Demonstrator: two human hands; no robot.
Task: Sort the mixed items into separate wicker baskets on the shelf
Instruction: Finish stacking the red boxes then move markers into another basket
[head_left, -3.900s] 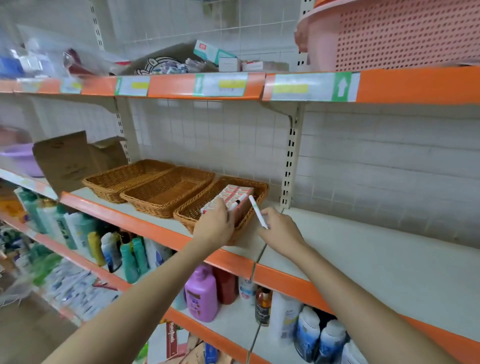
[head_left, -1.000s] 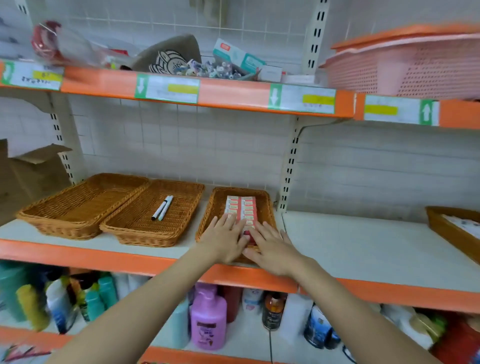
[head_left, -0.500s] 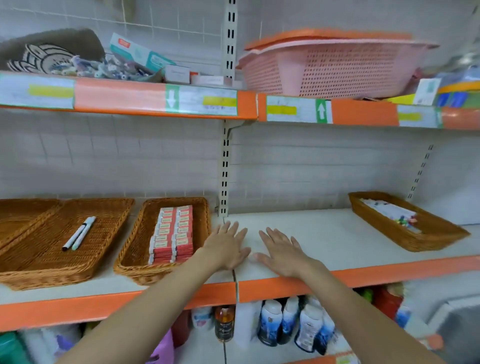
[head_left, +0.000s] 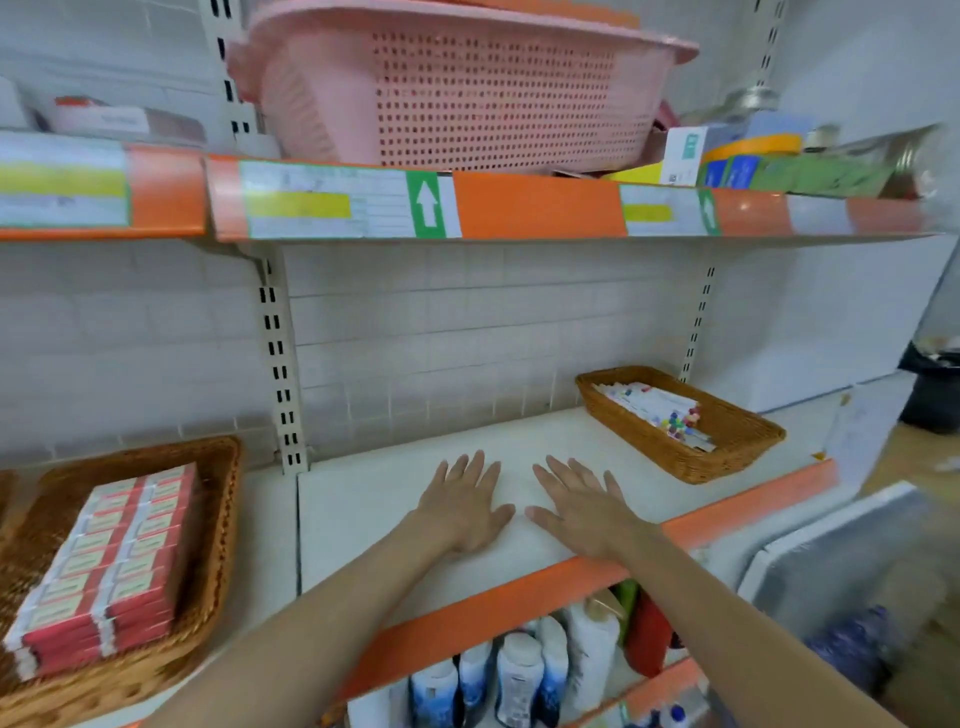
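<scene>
White shelf (head_left: 374, 499) bears both flat hands (head_left: 465, 506), seemingly touching.

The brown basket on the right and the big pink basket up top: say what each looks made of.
Brown basket on the right: woven wicker, matte, judging by the visible braided strands. Big pink basket: probably moulded plastic, smooth with a slight sheen, walls pierced by regular rows of holes.

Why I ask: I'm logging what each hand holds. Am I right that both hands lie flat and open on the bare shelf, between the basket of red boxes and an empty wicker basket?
Not quite. The head view shows the right-side wicker basket is not empty: it holds mixed items. The rest stands: left hand and right hand lie flat, open, holding nothing.
</scene>
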